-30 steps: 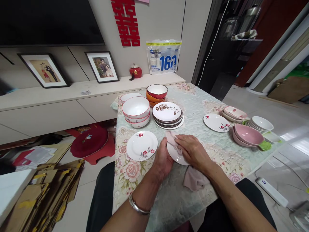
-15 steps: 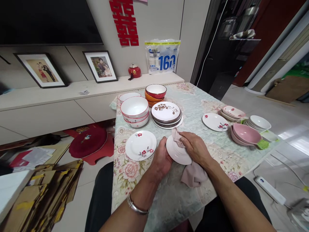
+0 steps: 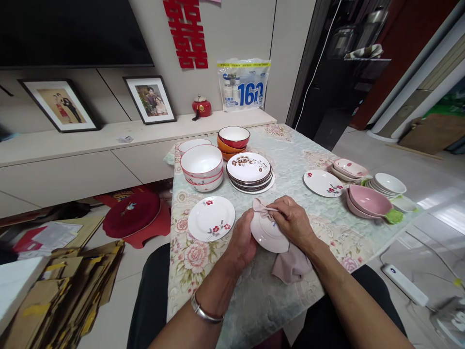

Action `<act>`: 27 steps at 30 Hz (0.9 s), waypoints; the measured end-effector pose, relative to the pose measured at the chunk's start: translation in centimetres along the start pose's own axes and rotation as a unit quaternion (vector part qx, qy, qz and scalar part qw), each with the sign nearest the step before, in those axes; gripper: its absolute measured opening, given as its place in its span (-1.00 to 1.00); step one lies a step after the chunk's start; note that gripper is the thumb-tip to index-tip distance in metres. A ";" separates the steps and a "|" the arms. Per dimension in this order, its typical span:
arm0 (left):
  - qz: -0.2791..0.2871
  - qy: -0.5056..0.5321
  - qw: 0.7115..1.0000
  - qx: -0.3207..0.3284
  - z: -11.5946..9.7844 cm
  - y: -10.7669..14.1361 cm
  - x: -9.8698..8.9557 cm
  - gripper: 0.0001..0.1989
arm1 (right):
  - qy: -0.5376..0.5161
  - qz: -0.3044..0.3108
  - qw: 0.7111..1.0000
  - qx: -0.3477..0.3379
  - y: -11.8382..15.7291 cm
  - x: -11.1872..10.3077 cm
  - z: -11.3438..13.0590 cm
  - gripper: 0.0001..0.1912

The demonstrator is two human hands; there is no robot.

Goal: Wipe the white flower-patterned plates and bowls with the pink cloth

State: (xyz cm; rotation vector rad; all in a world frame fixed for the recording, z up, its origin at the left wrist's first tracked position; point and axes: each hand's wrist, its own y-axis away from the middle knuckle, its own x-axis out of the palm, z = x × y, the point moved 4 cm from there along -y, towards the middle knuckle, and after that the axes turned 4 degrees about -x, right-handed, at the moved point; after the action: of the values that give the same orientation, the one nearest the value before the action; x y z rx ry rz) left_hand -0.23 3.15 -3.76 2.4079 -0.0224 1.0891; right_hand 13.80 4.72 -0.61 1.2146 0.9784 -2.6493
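Note:
My left hand grips the left edge of a small white plate, which is tilted above the table. A pinkish cloth is pinched in my right hand and folded over the plate's far rim; its loose end hangs below on the right. A small blue mark shows on the plate near my right fingers. Left of my hands, a white plate with red flowers lies flat on the tablecloth. Beyond them stands a stack of brown-patterned plates.
White bowls with red rims and red and orange bowls stand at the back left. Another flowered plate, pink dishes and small white bowls sit to the right. The floral tablecloth covers the table.
My right hand has shifted the cloth from the plate's face to its far rim, folding it over the edge. The plate has tilted slightly, and my left hand still grips it.

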 end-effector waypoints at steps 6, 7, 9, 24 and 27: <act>0.016 -0.007 1.000 0.008 -0.4 0.4 0.3 -0.71 | 0.009 0.033 0.996 -0.088 0.0 0.2 1.6 -0.67; 0.014 -0.005 1.000 0.008 -0.4 0.3 0.3 -0.72 | 0.014 0.047 0.994 -0.099 0.0 0.2 2.0 -0.68; -0.001 0.000 1.000 0.008 -0.4 0.1 0.1 -0.77 | 0.042 0.078 0.990 -0.109 -0.1 0.4 2.5 -0.67; -0.025 0.026 0.999 -0.035 0.0 -0.2 -0.4 -0.86 | 0.094 0.045 0.994 -0.040 -0.1 0.2 0.9 -0.68; -0.030 0.014 0.999 0.006 -0.4 0.1 -0.1 -0.84 | 0.055 0.077 0.991 -0.097 0.0 0.6 2.0 -0.68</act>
State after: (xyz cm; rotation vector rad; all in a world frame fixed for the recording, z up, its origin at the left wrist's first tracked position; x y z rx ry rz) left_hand -0.56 3.24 -3.58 2.3882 0.0648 1.0986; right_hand 12.08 3.71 -0.01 1.3428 1.0821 -2.3312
